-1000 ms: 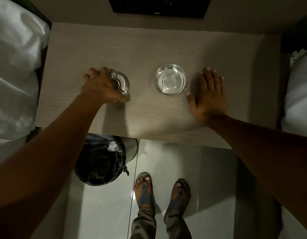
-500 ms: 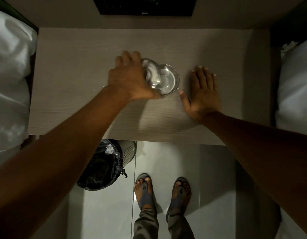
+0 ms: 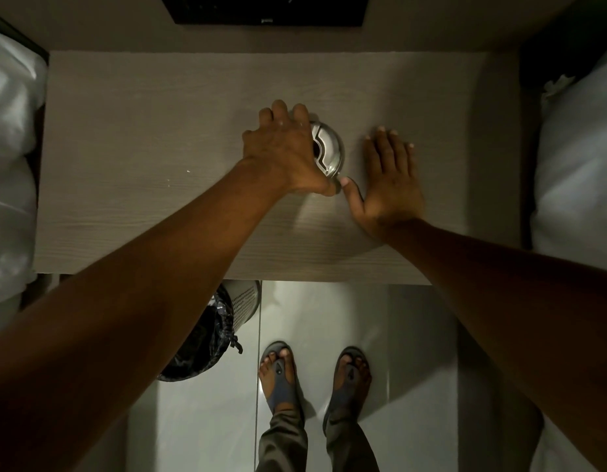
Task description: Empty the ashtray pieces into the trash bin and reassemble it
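A metal ashtray lid (image 3: 327, 149) with a curved slot sits on top of the glass ashtray bowl, which it hides, in the middle of the wooden table (image 3: 125, 148). My left hand (image 3: 283, 149) covers the lid's left side, its fingers and thumb wrapped around the rim. Just to the right, my right hand (image 3: 389, 180) lies flat on the table, fingers spread, its thumb tip touching the ashtray's near edge. The trash bin (image 3: 210, 332), lined with a black bag, stands on the floor under the table's near edge, partly hidden by my left arm.
White bedding lies on both sides, left (image 3: 9, 165) and right (image 3: 581, 158). A dark panel (image 3: 264, 8) hangs on the wall behind the table. A few white specks (image 3: 178, 175) lie on the table's left part. My sandalled feet (image 3: 312, 373) stand on the glossy floor tiles.
My left hand carried the metal lid from the table's left to the right and set it onto the glass bowl. My right hand stayed flat beside the bowl.
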`<action>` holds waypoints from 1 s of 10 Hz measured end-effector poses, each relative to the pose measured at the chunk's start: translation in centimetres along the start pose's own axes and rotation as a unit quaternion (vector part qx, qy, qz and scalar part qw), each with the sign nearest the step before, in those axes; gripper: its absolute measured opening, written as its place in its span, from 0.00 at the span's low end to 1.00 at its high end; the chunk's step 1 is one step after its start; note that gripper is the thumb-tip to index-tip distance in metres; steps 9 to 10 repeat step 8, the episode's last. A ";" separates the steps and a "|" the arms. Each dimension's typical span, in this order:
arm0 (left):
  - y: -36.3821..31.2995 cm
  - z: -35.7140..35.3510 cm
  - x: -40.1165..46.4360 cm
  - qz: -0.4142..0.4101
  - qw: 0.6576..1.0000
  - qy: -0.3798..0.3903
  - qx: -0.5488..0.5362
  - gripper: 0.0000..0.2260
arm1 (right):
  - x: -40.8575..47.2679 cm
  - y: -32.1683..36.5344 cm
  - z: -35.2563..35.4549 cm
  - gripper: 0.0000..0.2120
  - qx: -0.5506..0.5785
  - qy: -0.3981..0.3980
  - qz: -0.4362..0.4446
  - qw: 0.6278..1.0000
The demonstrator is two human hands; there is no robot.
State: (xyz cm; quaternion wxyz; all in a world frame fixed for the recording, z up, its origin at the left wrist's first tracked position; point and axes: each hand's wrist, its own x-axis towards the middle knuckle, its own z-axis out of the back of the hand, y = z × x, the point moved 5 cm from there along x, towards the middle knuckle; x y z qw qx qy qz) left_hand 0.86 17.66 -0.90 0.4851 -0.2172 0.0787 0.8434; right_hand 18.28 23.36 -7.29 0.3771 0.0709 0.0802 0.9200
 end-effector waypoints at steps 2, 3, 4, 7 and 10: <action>0.2 -0.1 0.2 0.011 1.000 0.007 0.006 0.57 | 0.1 0.0 0.2 0.37 -0.002 0.013 -0.004 1.000; 0.2 -0.5 0.1 0.012 1.000 0.015 0.002 0.57 | -0.1 0.1 0.2 0.38 -0.002 0.025 -0.002 1.000; 0.2 -0.5 0.2 0.011 1.000 0.010 -0.005 0.57 | 0.0 0.0 0.0 0.38 -0.005 0.036 -0.006 0.999; 2.4 0.7 -2.1 0.017 0.998 -0.026 -0.052 0.54 | 0.7 -0.3 0.6 0.37 0.009 0.095 -0.025 0.995; 3.9 1.4 -4.8 0.017 0.995 -0.085 -0.041 0.48 | 1.6 0.4 2.0 0.34 0.038 0.138 -0.058 0.988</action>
